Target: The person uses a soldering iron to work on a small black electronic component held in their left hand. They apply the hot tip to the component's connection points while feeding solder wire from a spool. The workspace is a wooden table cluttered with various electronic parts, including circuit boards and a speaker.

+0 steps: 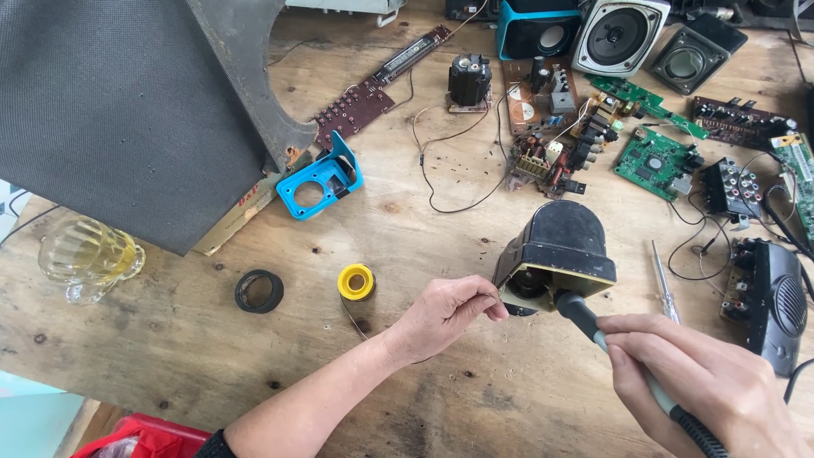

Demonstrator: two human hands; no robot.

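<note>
- Head view: the fingers [483, 298] of the left hand [445, 318] are pinched together on a thin strand of solder wire, held at the open underside of a black speaker housing [561, 246] that stands tilted on the wooden tabletop [441, 246].
- The right hand [687, 382] has its fingers wrapped tight round the handle of a soldering iron [593, 326]; the black front end of the iron meets the yellow-edged opening of the housing, and its tip is hidden inside.
- The housing sits right of centre on the tabletop, between the two hands and just below a cluster of brown circuit boards [543, 127].
- A yellow solder spool [356, 282] stands just left of the left hand, with a roll of black tape [259, 291] further left.
- A blue plastic frame [320, 180] lies near the corner of a large grey mesh-covered speaker panel [119, 110] at upper left.
- A glass mug of yellowish liquid [85, 254] stands near the left edge.
- A screwdriver [664, 276] lies right of the housing, near a dark speaker box [776, 305].
- Green circuit boards [657, 161] and loose speaker cones [619, 34] crowd the far right of the tabletop.
</note>
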